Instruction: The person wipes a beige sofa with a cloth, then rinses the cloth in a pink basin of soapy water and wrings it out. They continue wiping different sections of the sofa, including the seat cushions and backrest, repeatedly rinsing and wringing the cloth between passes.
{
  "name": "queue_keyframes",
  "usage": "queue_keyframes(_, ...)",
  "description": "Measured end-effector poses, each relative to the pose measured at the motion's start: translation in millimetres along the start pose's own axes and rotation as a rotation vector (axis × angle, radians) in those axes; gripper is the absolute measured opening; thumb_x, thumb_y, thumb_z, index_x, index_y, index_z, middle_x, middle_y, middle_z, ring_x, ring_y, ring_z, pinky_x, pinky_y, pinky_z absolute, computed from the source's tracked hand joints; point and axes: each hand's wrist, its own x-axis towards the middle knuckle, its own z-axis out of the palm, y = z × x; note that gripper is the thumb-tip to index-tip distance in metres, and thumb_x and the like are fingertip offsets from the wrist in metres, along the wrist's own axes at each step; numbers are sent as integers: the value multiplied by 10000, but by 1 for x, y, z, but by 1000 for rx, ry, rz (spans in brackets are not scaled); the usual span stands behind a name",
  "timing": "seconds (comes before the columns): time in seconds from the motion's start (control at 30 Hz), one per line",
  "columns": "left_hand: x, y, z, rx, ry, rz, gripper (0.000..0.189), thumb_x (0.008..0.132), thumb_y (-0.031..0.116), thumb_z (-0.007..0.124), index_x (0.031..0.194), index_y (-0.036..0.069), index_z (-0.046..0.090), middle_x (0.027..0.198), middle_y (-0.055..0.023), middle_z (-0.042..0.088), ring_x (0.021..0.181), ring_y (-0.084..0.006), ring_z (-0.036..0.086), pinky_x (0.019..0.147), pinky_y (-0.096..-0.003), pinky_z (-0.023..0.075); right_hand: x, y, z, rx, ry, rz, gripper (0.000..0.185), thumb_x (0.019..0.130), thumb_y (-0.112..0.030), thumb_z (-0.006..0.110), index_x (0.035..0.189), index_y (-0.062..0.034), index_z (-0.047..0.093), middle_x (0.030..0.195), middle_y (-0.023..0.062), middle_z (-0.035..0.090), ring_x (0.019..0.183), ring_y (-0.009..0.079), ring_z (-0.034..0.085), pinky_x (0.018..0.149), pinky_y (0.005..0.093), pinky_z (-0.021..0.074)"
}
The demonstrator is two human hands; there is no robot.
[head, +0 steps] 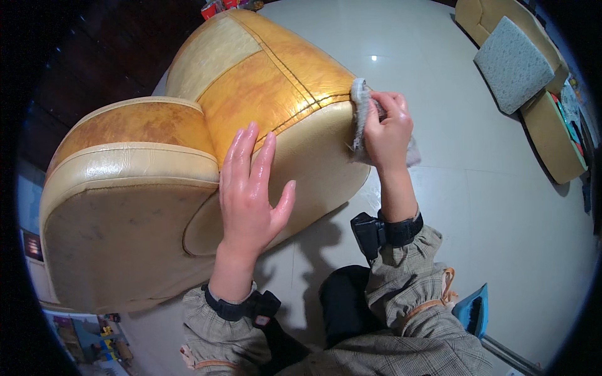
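A couch piece covered in orange and cream leather (240, 89) lies tipped over on the floor, its fabric underside (122, 239) facing me. My right hand (390, 127) grips a grey cloth (361, 117) against the right end of the leather, where the orange and cream panels meet at a seam. Flat, with its fingers apart, my left hand (249, 188) is over the cream side panel close to the inner corner of the piece, and holds nothing. Both hands look wet. Each wrist wears a black strap with a small device.
A blue dustpan (472, 310) with a metal handle is on the tiled floor (498, 225) at my lower right. At the upper right stands a tan couch (548, 136) with a patterned cushion (515, 66). Small toys (109, 345) lie at the lower left. Red containers (211, 8) show behind the leather piece.
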Motion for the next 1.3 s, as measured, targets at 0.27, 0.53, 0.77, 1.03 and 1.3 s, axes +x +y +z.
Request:
queue_keyframes(0.27,0,2,0,0,-16,0,651,663,113,678,1274,27,470,1362,-199,392,1254,-375,374,1031,-446,311,-1,4,-5,-14,-46,-60,83,797,-46,588,858,-17,637,854,147,550,747,294,568,657,346,468)
queue_keyframes(0.53,0,2,7,18,16,19,641,659,86,646,1270,19,465,1352,-203,400,1253,-386,374,1031,-461,312,-33,-26,25,62,-130,-532,125,753,-92,599,875,-68,609,800,108,495,733,264,512,615,381,431)
queue_keyframes(0.77,-6,-8,-8,69,-12,33,660,657,81,641,1287,19,453,1355,-212,394,1259,-388,368,1034,-455,309,-32,38,29,145,246,-103,137,808,-39,574,933,-53,627,867,121,499,809,268,525,696,344,449)
queue_keyframes(1.03,-31,-17,-7,-78,46,-1,596,694,135,630,1262,34,482,1341,-222,400,1255,-386,377,1037,-450,315,-44,41,42,191,322,73,146,830,-21,547,955,-26,624,907,122,497,881,261,503,779,342,436)
queue_keyframes(1.3,-132,19,-4,-244,196,-229,435,687,35,624,1120,44,592,1295,-186,449,1183,-345,454,990,-419,372,-94,-35,52,-62,38,-592,240,709,-83,631,931,-166,668,888,13,526,804,206,474,688,325,329)
